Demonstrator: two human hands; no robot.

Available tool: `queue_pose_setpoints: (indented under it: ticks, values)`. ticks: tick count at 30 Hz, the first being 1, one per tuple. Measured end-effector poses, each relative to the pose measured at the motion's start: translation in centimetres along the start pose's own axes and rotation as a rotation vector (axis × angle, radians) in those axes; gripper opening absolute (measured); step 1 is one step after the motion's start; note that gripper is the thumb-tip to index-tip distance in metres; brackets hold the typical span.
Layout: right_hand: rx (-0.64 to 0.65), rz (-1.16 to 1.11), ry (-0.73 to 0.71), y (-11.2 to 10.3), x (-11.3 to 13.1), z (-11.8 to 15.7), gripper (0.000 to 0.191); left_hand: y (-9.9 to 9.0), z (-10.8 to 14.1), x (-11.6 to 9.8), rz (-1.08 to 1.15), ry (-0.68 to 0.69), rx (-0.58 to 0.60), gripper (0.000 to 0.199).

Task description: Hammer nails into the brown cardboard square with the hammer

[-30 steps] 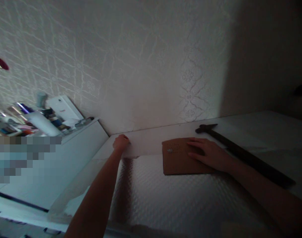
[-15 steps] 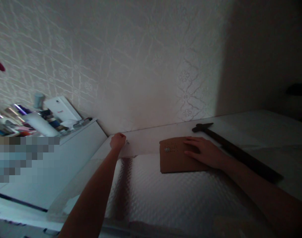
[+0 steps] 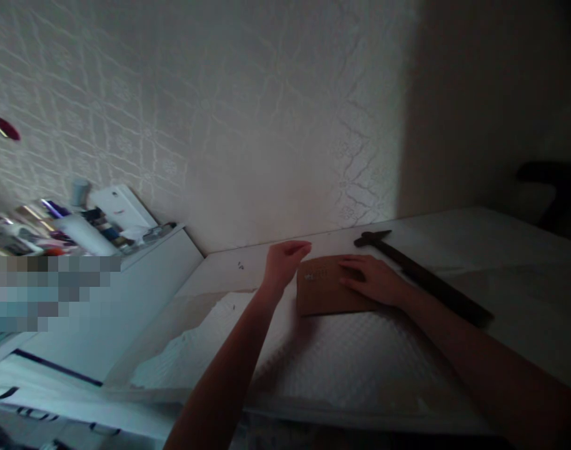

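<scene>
Resting, fingers spread, on the right part of the brown cardboard (image 3: 332, 299), right hand (image 3: 377, 280) lies nearer the slanting hammer (image 3: 430, 281), while left hand (image 3: 282, 259), fingertips pressed together (can't tell on what, if anything), is just by the far left corner, nearer the tiny shiny bits (image 3: 309, 275).

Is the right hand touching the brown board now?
Touching: the head view shows the right hand resting on top of the brown board.
</scene>
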State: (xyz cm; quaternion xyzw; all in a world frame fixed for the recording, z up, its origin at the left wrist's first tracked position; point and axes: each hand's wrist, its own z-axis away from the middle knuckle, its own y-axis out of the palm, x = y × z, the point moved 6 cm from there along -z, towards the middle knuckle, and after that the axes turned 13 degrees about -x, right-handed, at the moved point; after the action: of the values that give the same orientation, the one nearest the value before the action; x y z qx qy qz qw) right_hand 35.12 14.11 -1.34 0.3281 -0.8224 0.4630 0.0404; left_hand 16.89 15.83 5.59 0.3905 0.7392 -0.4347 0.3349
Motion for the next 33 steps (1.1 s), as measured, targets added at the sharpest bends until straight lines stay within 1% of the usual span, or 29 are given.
queue_pose_setpoints:
  ticks: [1, 3, 6, 8, 12, 16, 20, 24, 33]
  values:
    - [0.001, 0.0, -0.003, 0.0, 0.0, 0.0, 0.05, 0.4, 0.6, 0.2, -0.011, -0.001, 0.023, 0.025]
    - [0.002, -0.002, -0.008, 0.0, 0.1, 0.0, 0.049, 0.8, 1.2, 1.5, -0.055, -0.023, 0.05, 0.024]
    - [-0.012, 0.0, -0.005, -0.1, 0.1, 0.0, 0.046, 1.2, 1.4, 3.6, -0.098, -0.049, 0.081, 0.024]
    - [-0.015, 0.003, -0.002, -0.1, 0.0, 0.0, 0.045, 1.4, 1.5, 4.2, -0.11, -0.043, 0.106, 0.023]
    - [-0.011, 0.002, -0.003, -0.1, -0.1, 0.1, 0.047, 1.9, 1.7, 3.8, -0.154, -0.014, 0.171, 0.019]
    - [-0.014, -0.009, -0.016, -0.2, -0.1, 0.1, 0.046, 2.1, 2.0, 3.3, -0.223, 0.007, 0.19, 0.016]
    - [-0.002, -0.003, -0.007, -0.2, -0.1, 0.1, 0.049, 2.1, 2.2, 3.5, -0.26, 0.002, 0.203, 0.017]
    - [0.005, -0.008, 0.0, -0.2, -0.2, 0.2, 0.05, 2.2, 2.2, 3.7, -0.284, 0.029, 0.228, 0.017]
    - [0.007, -0.012, -0.002, -0.2, -0.2, 0.2, 0.05, 2.3, 2.1, 3.9, -0.312, 0.045, 0.206, 0.015]
